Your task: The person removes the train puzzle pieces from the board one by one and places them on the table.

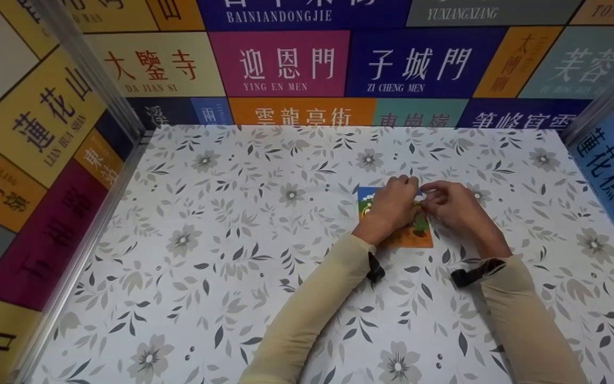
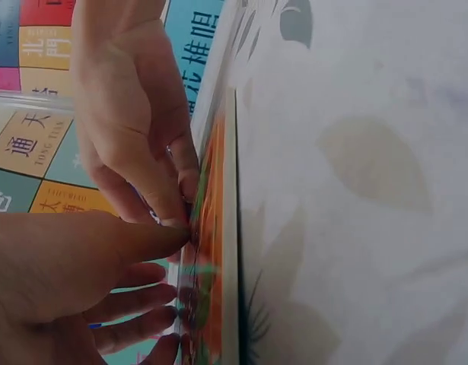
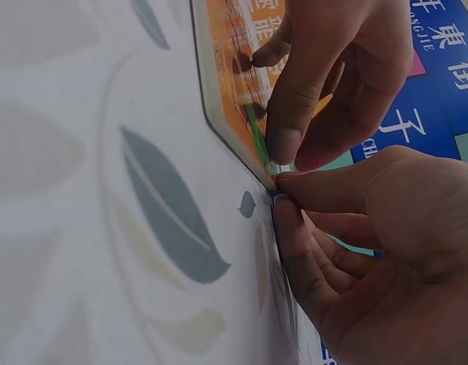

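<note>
A flat, square picture board (image 1: 405, 239) with an orange, blue and green printed face lies on the table. Shiny, creased clear film (image 3: 241, 46) covers its face. My left hand (image 1: 395, 202) reaches over the board, and its thumb and forefinger pinch the film near the right edge. At that same edge my right hand (image 1: 453, 202) has thumb and forefinger pinched together on the film. The two hands' fingertips nearly meet in the right wrist view. From the left wrist, the board's pale side (image 2: 231, 228) shows. Part of its picture is hidden beneath my left hand.
The table (image 1: 232, 224) wears a white cloth printed with grey flowers and leaves. Upright panels of coloured signs (image 1: 280, 64) stand along the back and both sides. A dark strap (image 1: 477, 272) sits at the right cuff, another (image 1: 375, 268) at the left.
</note>
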Motion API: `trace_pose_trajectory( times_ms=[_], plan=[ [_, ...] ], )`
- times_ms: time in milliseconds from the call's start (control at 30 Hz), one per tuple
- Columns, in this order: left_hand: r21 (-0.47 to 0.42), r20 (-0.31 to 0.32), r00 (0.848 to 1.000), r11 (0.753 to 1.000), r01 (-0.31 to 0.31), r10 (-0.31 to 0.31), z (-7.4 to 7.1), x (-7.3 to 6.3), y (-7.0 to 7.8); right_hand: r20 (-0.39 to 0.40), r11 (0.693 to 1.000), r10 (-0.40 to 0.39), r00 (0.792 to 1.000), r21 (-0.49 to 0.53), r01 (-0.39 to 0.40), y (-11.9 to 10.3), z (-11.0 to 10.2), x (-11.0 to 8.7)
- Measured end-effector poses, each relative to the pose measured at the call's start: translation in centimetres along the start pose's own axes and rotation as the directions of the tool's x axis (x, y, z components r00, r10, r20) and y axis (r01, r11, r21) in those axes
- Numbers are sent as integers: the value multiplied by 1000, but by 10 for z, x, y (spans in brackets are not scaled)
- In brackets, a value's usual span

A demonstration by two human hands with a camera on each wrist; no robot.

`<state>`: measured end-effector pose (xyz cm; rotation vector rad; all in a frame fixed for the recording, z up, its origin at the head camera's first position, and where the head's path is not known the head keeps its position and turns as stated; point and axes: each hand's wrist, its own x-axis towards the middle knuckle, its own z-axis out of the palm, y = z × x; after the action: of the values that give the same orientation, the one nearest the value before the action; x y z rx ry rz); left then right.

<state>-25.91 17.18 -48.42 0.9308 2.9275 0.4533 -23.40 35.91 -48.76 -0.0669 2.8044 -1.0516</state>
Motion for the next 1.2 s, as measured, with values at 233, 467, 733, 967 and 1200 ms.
trace_pose_trajectory(
  times_ms=[233, 467, 733, 967, 1200],
  plan=[
    [-195, 47, 998, 981, -24, 34, -1, 4, -12, 5, 1000, 9, 1000, 5, -9, 0, 0, -1],
    [-219, 92, 996, 975, 26, -6, -4, 7, -12, 30, 1000, 6, 1000, 22, -6, 2, -4, -2],
    [-138, 148, 989, 990, 24, -3, -10, 4, -8, 77, 996, 69, 995, 59, -74, 4, -9, -4],
    [-154, 124, 991, 988, -32, 52, -9, 4, -15, 56, 996, 20, 998, 82, -25, 7, -9, -2],
    [-206, 140, 990, 978, 9, 21, -8, 6, -18, 56, 994, 21, 998, 104, -27, 7, -6, 1]
  ],
)
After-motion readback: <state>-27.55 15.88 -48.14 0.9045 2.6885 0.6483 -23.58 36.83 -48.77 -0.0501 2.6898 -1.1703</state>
